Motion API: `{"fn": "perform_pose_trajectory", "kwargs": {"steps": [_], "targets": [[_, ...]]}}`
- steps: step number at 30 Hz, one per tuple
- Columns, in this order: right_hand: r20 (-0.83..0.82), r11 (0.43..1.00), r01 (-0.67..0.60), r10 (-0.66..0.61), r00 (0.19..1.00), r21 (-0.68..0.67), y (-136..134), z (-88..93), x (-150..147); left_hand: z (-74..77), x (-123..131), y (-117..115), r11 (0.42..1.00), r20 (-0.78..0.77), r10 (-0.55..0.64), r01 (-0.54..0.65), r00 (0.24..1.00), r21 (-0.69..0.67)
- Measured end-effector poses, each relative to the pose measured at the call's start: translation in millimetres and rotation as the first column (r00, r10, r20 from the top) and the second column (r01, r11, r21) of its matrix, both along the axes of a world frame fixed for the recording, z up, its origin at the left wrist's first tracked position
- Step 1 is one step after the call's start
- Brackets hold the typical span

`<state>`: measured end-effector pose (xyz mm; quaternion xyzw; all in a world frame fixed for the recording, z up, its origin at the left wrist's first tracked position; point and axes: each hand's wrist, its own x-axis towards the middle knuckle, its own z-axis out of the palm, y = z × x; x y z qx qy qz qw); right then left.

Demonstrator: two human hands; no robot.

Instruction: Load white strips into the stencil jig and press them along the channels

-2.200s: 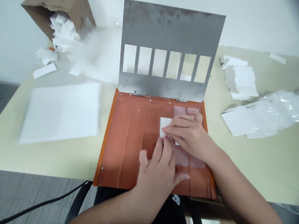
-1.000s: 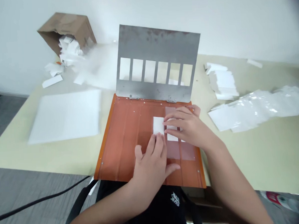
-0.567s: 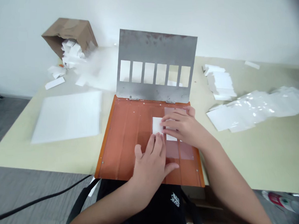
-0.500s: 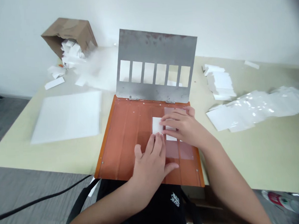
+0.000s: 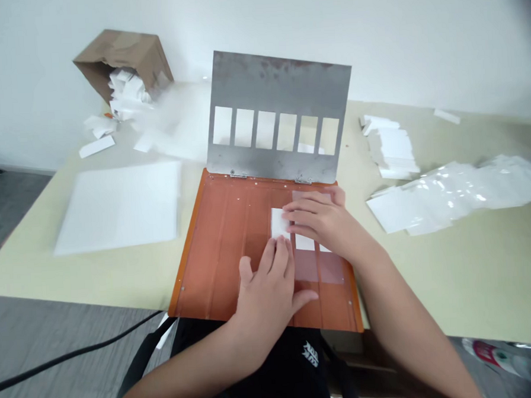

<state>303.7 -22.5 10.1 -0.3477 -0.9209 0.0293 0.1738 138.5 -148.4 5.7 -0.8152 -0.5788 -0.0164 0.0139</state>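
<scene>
An orange board (image 5: 218, 243) lies before me, with a grey metal plate (image 5: 282, 91) hinged upright at its far edge. The plate has a row of several rectangular cut-outs. On the board, a small white card (image 5: 279, 221) touches the fingertips of both hands. My left hand (image 5: 267, 282) rests on its near edge, fingers stretched and thumb apart. My right hand (image 5: 322, 220) lies over its right side, fingers extended and flat. Beneath and beside the right hand show another white card (image 5: 304, 243) and pinkish translucent film (image 5: 307, 268). Part of the cards is hidden by that hand.
White sheets (image 5: 119, 206) lie at left. A tipped cardboard box (image 5: 151, 56) spills white scraps at the back left. To the right are a stack of white pieces (image 5: 394, 147) and a spread row of glossy white packets (image 5: 461, 191). A black cable (image 5: 78, 353) hangs below.
My right hand has shifted very slightly left and down over the cards. A bit more of a white card shows below it. The left hand stays nearly still.
</scene>
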Motion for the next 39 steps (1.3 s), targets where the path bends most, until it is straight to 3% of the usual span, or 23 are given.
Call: {"fn": "perform_pose_trajectory", "kwargs": {"steps": [12, 24, 35, 39], "targets": [[-0.06, 0.995, 0.075, -0.071, 0.996, 0.068, 4.6, -8.5, -4.9, 2.3, 1.4, 0.5, 1.0, 0.005, -0.009, 0.009, 1.0, -0.016], [-0.101, 0.988, 0.156, -0.157, 0.982, -0.025, 2.7, -8.4, -5.5, 4.7, 1.0, 1.0, 0.999, 0.01, 0.003, -0.003, 1.0, -0.04], [-0.203, 0.966, 0.119, -0.167, 0.965, -0.229, -1.7, -2.2, -4.4, 2.0, 1.6, 0.0, 1.0, 0.033, 0.018, -0.017, 0.999, -0.024], [-0.208, 0.969, 0.128, -0.173, 0.963, -0.212, -1.3, -4.2, -6.8, 2.6, 1.6, -0.6, 0.999, 0.031, 0.02, -0.018, 0.999, -0.038]]}}
